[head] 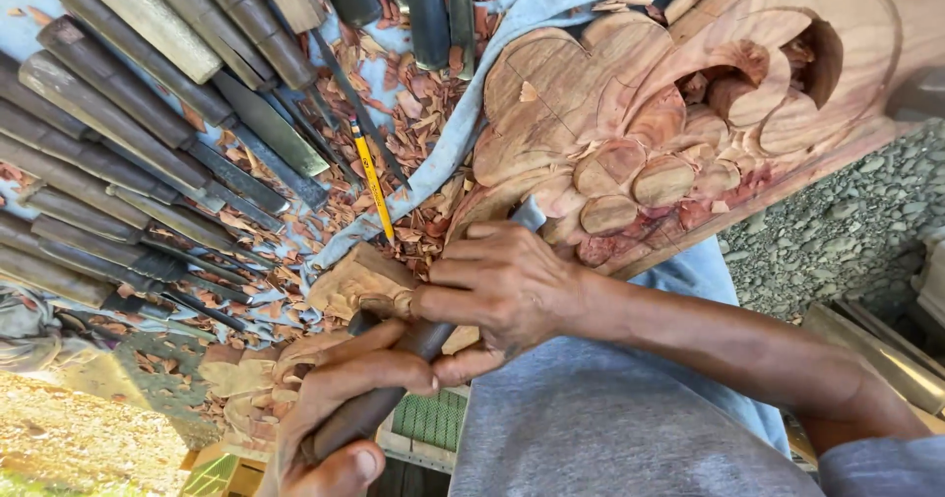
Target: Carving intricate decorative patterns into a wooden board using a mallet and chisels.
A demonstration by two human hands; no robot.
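The chisel sits at lower centre of the frame. Its handle is dark, round and worn smooth, and its long axis runs diagonally from the lower left up toward the right. The working end points up and right, but the blade is hidden behind the fingers, so its shape cannot be told.

The left hand, at the bottom of the frame, wraps the lower handle with fingers closed around it and the thumb lying alongside. The right hand, entering from the right, is clamped over the upper part of the handle, fingers curled together.

Just above and left of the right hand is a small carved block of pale wood; the fingertips touch it.

The large carved panel fills the upper right. It is reddish-brown, with rounded petals, a scroll and a deep hollow.

No container is in view. A row of chisels lies loose on a light blue cloth in the upper left, handles up and left, blades down and right. A yellow pencil lies among the reddish wood chips, tip down.
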